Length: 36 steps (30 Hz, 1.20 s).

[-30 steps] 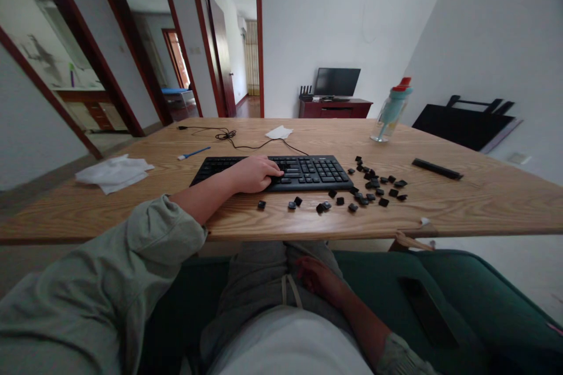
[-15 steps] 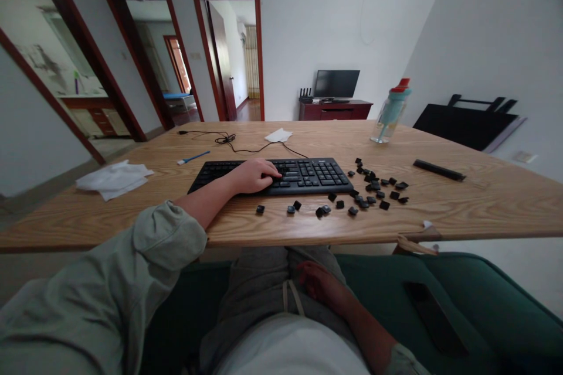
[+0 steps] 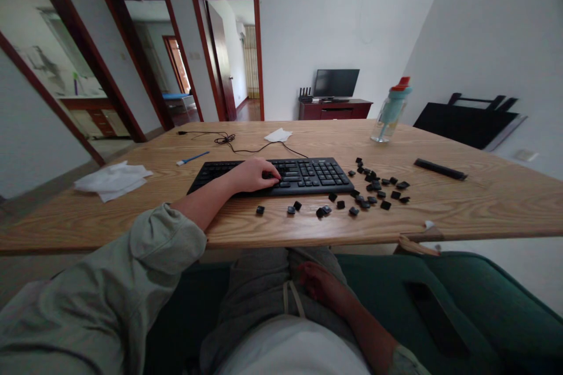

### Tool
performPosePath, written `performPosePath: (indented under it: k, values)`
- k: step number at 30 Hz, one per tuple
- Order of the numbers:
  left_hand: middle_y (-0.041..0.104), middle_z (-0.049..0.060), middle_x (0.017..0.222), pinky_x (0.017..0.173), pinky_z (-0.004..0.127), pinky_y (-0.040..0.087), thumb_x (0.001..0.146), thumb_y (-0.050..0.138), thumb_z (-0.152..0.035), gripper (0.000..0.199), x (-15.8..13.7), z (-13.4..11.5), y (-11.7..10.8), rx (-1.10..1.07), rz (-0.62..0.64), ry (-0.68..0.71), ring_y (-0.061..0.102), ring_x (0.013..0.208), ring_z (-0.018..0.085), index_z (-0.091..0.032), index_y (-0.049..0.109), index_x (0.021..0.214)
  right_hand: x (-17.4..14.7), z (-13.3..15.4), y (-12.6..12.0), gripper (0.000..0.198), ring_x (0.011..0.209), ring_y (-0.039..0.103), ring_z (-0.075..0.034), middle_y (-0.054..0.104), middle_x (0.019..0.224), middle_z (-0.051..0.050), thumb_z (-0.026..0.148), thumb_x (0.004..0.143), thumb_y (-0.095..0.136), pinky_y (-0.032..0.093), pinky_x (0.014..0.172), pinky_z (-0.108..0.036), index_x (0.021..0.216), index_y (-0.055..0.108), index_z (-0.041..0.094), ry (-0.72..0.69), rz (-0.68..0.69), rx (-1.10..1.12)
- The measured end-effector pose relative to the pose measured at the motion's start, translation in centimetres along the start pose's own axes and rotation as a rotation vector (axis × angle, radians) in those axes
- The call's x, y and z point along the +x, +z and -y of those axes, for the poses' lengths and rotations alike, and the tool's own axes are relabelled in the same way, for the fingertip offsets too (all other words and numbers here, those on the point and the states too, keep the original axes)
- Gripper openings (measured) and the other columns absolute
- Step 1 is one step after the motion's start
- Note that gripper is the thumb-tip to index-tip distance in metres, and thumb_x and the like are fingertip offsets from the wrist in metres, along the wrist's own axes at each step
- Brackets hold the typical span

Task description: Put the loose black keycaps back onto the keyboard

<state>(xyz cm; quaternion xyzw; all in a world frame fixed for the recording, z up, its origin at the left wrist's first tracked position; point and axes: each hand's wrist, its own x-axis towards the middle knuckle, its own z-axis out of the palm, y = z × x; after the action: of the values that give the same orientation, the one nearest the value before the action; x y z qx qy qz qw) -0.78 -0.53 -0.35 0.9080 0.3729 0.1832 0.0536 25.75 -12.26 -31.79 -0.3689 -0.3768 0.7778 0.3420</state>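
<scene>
A black keyboard (image 3: 303, 174) lies lengthwise on the wooden table. My left hand (image 3: 255, 176) rests over its middle, with thumb and fingertips brought together at the keys. Whatever sits between those fingertips is too small and hidden to make out. Loose black keycaps (image 3: 372, 186) are scattered to the right of the keyboard, and several more, such as one keycap (image 3: 260, 210), lie along its front side. In my lap lies my right hand (image 3: 323, 286), dim, with its fingers loosely bent and apart and nothing seen in them.
A blue-handled brush (image 3: 193, 158) and white tissues (image 3: 113, 179) lie at the left. Behind the keyboard runs its cable (image 3: 264, 147), near another tissue (image 3: 278, 135). A bottle (image 3: 390, 111) and a black bar (image 3: 440, 169) are at the right. A dark phone-like slab (image 3: 435, 319) lies on the green seat.
My left hand's thumb and fingertips have shifted slightly over the keys and look more closely pinched. The right hand stays in my lap.
</scene>
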Motion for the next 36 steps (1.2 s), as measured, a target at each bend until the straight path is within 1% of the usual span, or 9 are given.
performPosePath:
  k: [5, 12, 14, 18, 20, 23, 27, 31, 36]
  values:
    - [0.076, 0.004, 0.093, 0.08, 0.025, 0.051, 0.086, 0.063, -0.028, 0.022, 0.1, -0.2, -0.1, 0.018, -0.006, -0.039, 0.068, 0.084, 0.016, -0.019, 0.079, 0.098, 0.1, -0.2, -0.2, 0.033, 0.051, 0.045, -0.009, 0.065, 0.079, -0.002, 0.048, 0.079, 0.07, 0.03, 0.044, -0.022, 0.102, 0.069, 0.024, 0.0, -0.003, -0.023]
    - [0.076, 0.003, 0.098, 0.083, 0.025, 0.051, 0.088, 0.063, -0.027, 0.022, 0.2, 0.5, 0.2, 0.002, 0.026, -0.03, 0.07, 0.089, 0.016, -0.02, 0.078, 0.104, 0.0, 0.0, 0.1, 0.031, 0.048, 0.043, -0.009, 0.063, 0.075, -0.001, 0.048, 0.08, 0.07, 0.027, 0.044, -0.023, 0.099, 0.069, 0.023, 0.007, -0.01, -0.014]
    - [0.076, 0.003, 0.1, 0.086, 0.025, 0.051, 0.089, 0.062, -0.025, 0.022, 0.2, 0.5, 0.1, 0.02, 0.04, 0.005, 0.07, 0.091, 0.016, -0.021, 0.078, 0.104, -0.1, 0.2, 0.2, 0.031, 0.049, 0.044, -0.008, 0.063, 0.076, -0.001, 0.047, 0.08, 0.07, 0.027, 0.044, -0.023, 0.099, 0.069, 0.023, 0.013, -0.004, 0.0]
    - [0.075, 0.004, 0.108, 0.097, 0.028, 0.049, 0.092, 0.057, -0.02, 0.024, 0.1, -0.1, 0.0, 0.107, 0.051, 0.139, 0.068, 0.102, 0.017, -0.021, 0.078, 0.105, -0.2, 0.3, 0.3, 0.031, 0.048, 0.043, -0.007, 0.064, 0.078, -0.002, 0.047, 0.081, 0.069, 0.027, 0.043, -0.022, 0.1, 0.068, 0.023, 0.004, -0.01, -0.015]
    - [0.075, 0.005, 0.107, 0.097, 0.028, 0.05, 0.093, 0.056, -0.02, 0.024, 0.1, -0.3, 0.1, 0.116, 0.037, 0.152, 0.068, 0.1, 0.016, -0.02, 0.078, 0.103, -0.2, 0.3, 0.2, 0.03, 0.047, 0.043, -0.007, 0.065, 0.078, -0.002, 0.046, 0.081, 0.069, 0.027, 0.042, -0.022, 0.1, 0.069, 0.022, -0.004, -0.005, -0.011]
    - [0.075, 0.006, 0.103, 0.09, 0.027, 0.052, 0.091, 0.057, -0.02, 0.023, 0.0, -0.4, 0.3, 0.083, 0.01, 0.1, 0.069, 0.093, 0.016, -0.018, 0.078, 0.101, -0.1, 0.1, 0.2, 0.028, 0.047, 0.042, -0.007, 0.064, 0.077, -0.001, 0.043, 0.081, 0.069, 0.027, 0.042, -0.022, 0.099, 0.07, 0.022, -0.004, 0.001, 0.013]
    - [0.075, 0.006, 0.098, 0.084, 0.026, 0.052, 0.086, 0.061, -0.02, 0.021, 0.0, -0.2, 0.5, 0.062, -0.024, 0.022, 0.068, 0.089, 0.017, -0.017, 0.078, 0.098, -0.1, 0.1, 0.2, 0.028, 0.048, 0.044, -0.007, 0.063, 0.076, -0.001, 0.043, 0.08, 0.071, 0.028, 0.043, -0.022, 0.099, 0.07, 0.022, -0.005, 0.011, 0.043]
    - [0.076, 0.004, 0.096, 0.082, 0.025, 0.05, 0.085, 0.06, -0.021, 0.022, 0.0, -0.4, 0.3, 0.055, -0.015, -0.017, 0.068, 0.088, 0.016, -0.017, 0.078, 0.098, -0.3, 0.2, 0.3, 0.031, 0.047, 0.044, -0.007, 0.064, 0.075, -0.001, 0.045, 0.079, 0.072, 0.027, 0.043, -0.022, 0.099, 0.07, 0.021, 0.002, -0.002, 0.048]
    - [0.076, 0.004, 0.092, 0.076, 0.024, 0.048, 0.084, 0.062, -0.024, 0.024, 0.0, -0.8, 0.0, 0.081, -0.007, -0.082, 0.067, 0.08, 0.015, -0.017, 0.079, 0.099, -0.5, 0.4, 0.5, 0.031, 0.049, 0.045, -0.007, 0.065, 0.077, -0.001, 0.044, 0.08, 0.071, 0.029, 0.043, -0.021, 0.101, 0.07, 0.021, 0.006, -0.019, 0.044]
